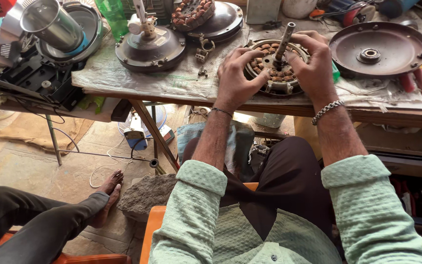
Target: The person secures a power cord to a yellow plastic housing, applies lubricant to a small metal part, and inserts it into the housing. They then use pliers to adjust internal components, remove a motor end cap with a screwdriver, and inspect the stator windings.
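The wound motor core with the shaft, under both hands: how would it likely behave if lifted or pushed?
The motor core probably feels heavy for its size, being metal packed with copper coils. Its shaft leans, so it may tip. The left hand and right hand steady it.

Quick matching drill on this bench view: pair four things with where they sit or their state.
Things:
1. stator with copper windings
2. round rusty cover
3. steel jar
4. green bottle

Places or states:
A. lying tilted at the far left of the bench
B. held between both hands
C. at the back edge, left of centre
D. open side up at the right

Pairs: 1-B, 2-D, 3-A, 4-C
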